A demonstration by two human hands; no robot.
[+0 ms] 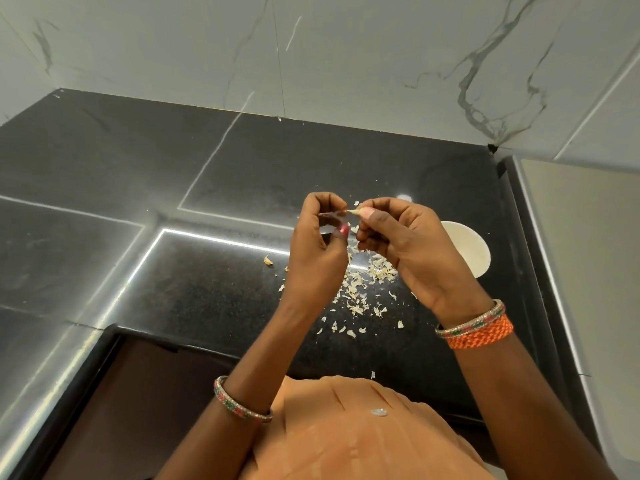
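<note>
The right hand (398,244) is pinching a garlic clove (354,212) in curled fingers; the left hand (318,244), at nine o'clock, is pinching its tip.

Bright strip-light glare streaks the countertop (207,168); edges bow.

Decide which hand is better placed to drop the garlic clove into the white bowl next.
Probably the right hand: it pinches the garlic clove, and the white bowl sits just beside it; the left hand is farther off.
</note>
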